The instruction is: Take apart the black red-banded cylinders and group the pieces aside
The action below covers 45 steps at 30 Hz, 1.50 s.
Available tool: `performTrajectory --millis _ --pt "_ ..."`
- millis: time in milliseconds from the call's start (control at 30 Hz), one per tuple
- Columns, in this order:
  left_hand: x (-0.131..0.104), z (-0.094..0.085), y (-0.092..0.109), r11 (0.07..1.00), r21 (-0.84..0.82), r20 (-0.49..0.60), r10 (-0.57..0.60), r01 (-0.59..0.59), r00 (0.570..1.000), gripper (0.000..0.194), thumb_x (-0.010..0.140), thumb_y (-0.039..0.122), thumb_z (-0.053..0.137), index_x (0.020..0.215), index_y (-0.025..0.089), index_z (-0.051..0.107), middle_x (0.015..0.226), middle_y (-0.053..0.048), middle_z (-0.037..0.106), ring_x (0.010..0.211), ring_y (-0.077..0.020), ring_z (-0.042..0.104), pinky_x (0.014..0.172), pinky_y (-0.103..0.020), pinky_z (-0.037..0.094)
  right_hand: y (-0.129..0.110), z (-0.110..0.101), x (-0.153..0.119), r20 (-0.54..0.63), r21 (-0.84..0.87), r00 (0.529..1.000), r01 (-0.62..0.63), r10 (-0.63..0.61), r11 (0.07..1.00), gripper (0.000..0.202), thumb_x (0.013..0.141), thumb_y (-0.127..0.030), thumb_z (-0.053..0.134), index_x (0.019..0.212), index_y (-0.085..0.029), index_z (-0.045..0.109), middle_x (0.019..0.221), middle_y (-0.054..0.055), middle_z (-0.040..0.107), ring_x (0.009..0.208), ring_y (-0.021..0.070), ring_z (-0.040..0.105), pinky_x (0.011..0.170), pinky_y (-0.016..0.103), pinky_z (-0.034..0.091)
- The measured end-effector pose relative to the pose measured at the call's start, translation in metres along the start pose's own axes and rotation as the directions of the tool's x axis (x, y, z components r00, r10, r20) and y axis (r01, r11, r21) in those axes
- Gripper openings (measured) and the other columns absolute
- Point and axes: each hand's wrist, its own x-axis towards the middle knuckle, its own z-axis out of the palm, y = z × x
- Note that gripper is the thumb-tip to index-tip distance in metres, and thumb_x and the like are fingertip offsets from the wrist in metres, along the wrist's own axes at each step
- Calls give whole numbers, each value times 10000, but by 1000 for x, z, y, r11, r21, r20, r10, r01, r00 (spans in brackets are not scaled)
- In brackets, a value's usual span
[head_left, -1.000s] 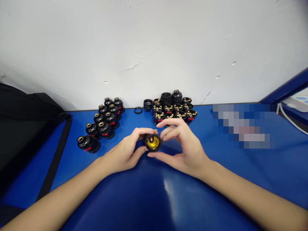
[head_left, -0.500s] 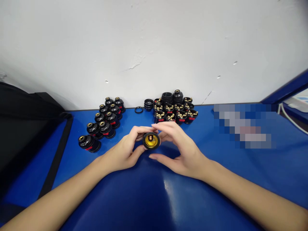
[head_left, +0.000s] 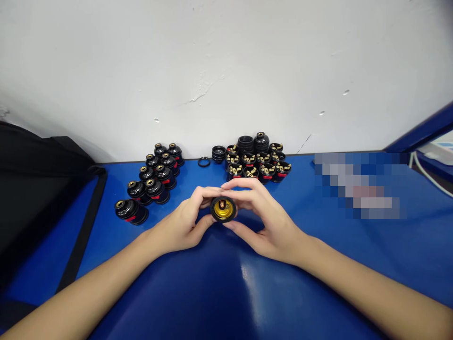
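A black lamp socket is between my hands, its open end towards me, showing a gold-coloured threaded inside and a copper-coloured contact. My left hand grips the socket from the left, thumb below and fingers behind it. My right hand holds it from the right, with the thumb at its lower rim and the fingers over its far side. Beyond my hands stand several open black housings with brass terminals and red marks. A black ring lies beside a small threaded black part.
Several closed black sockets stand in slanting rows at the left of the blue table. A black bag with a strap is at the far left. A blurred-out patch covers something at the right. A white wall rises behind.
My right thumb has closed onto the lower rim of the socket. The socket has shifted very slightly right and towards me.
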Motion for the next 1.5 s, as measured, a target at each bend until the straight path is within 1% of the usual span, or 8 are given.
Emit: performTrajectory --millis 167,300,467,633,833,1067,1233,1500 --pt "0 0 0 1000 -10 -12 5 -5 1000 446 1055 104 546 1453 268 427 1521 -171 572 1436 -275 599 1147 -463 563 1 1 0 -62 97 998 -15 21 995 527 963 -151 751 1394 -283 479 1401 138 510 1108 219 696 909 410 693" --pt "0 0 1 1000 14 14 9 -9 1000 454 1055 106 543 1462 260 412 1508 -182 578 1377 -276 646 1100 -457 593 -1 0 1 7 -59 1000 8 -8 998 526 1007 -175 687 1483 -266 483 1394 163 540 1259 289 644 972 469 674" --pt "1 0 1 999 44 7 24 -24 1000 424 1053 114 537 1441 246 427 1493 -186 580 1377 -274 636 1109 -451 585 -1 1 1 -77 90 996 -32 39 995 479 964 -181 763 1360 -283 514 1382 130 538 1100 227 718 862 402 710" --pt "0 -2 2 995 93 22 20 -22 1000 434 1047 104 539 1441 243 421 1476 -183 605 1335 -267 669 1054 -405 602 -2 1 1 -10 -66 1000 28 -29 997 536 996 -173 715 1478 -256 497 1406 162 571 1293 287 636 945 426 682" --pt "1 0 3 975 204 -15 86 -81 996 430 1016 126 603 1413 220 468 1390 -155 663 1297 -244 675 1064 -357 566 -1 8 -1 -92 12 996 6 -5 1000 436 968 -172 751 1324 -263 516 1339 137 593 1163 251 696 883 410 693" --pt "8 -1 14 940 329 -223 165 -85 961 385 918 160 767 1274 171 622 1129 -104 708 1021 -206 683 912 -328 571 -2 -1 3 -108 -28 989 -109 106 994 389 974 -236 742 1326 -223 575 1240 120 638 1018 218 718 836 368 675" --pt "9 -1 14 917 390 -209 175 -82 962 366 930 211 782 1267 161 648 1136 -108 698 1031 -203 676 917 -324 565 6 -2 1 -76 43 976 -199 202 979 244 1016 -272 706 1242 -227 627 1114 73 670 922 181 743 829 337 672" --pt "5 -1 15 933 353 -195 -1 71 981 162 1047 289 601 1153 173 639 798 26 665 556 -82 540 528 -199 443 7 -3 2 -81 -97 996 18 -26 995 381 947 -158 770 1286 -248 621 1260 107 603 1206 251 651 1035 430 612"
